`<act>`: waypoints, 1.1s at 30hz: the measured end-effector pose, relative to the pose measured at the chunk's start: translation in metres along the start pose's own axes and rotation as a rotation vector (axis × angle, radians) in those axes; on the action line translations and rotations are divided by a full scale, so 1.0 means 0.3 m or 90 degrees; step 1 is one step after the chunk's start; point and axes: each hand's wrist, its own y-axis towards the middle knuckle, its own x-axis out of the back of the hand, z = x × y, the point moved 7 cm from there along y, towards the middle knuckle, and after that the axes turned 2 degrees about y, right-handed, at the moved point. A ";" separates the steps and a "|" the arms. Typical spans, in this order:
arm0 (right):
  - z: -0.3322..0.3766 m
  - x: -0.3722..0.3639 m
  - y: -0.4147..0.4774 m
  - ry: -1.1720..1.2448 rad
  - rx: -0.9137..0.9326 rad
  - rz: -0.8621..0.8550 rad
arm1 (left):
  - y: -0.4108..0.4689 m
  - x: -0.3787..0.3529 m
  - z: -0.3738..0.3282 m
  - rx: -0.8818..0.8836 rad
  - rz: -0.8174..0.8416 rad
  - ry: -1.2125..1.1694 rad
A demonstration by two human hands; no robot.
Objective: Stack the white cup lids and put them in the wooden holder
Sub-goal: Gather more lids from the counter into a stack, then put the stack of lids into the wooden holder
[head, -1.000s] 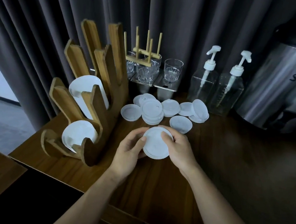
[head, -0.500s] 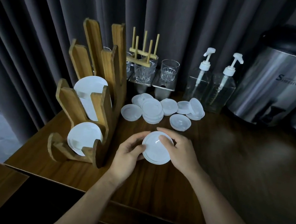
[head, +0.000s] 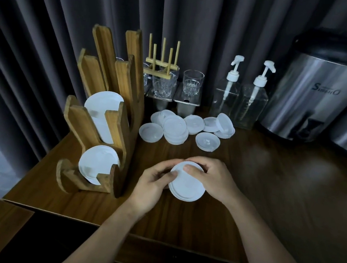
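Note:
A small stack of white cup lids (head: 188, 186) is held between both hands above the dark wooden table (head: 280, 185). My left hand (head: 152, 184) grips its left rim with thumb on top; my right hand (head: 212, 178) curls over its right and far rim. The tiered wooden holder (head: 113, 125) stands at the left, with white lids in its lower slot (head: 95, 163) and its middle slot (head: 99, 110); the upper slots show no lids. Several loose white lids (head: 176, 127) lie scattered behind my hands, some overlapping.
Behind the loose lids stand drinking glasses (head: 192, 84) on metal stands and a small wooden peg rack (head: 161, 61). Two clear pump bottles (head: 253, 101) and a large steel dispenser (head: 317, 97) occupy the back right. Dark curtains hang behind; the table's front edge is near my forearms.
Both hands keep holding the lid stack; their fingers have shifted slightly round its rim. The view has drifted a little to the right.

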 end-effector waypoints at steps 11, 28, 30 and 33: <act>0.016 -0.003 -0.057 0.159 -0.092 -0.002 | -0.032 0.056 -0.106 -0.075 -0.060 0.067; 0.331 -0.208 0.023 0.234 -0.015 -0.010 | -0.209 0.407 -0.417 -0.082 -0.181 0.257; 0.361 -0.255 0.040 0.252 -0.014 0.007 | -0.218 0.471 -0.421 -0.083 -0.202 0.249; 0.386 -0.319 0.068 0.303 -0.018 0.026 | -0.225 0.563 -0.415 -0.076 -0.219 0.237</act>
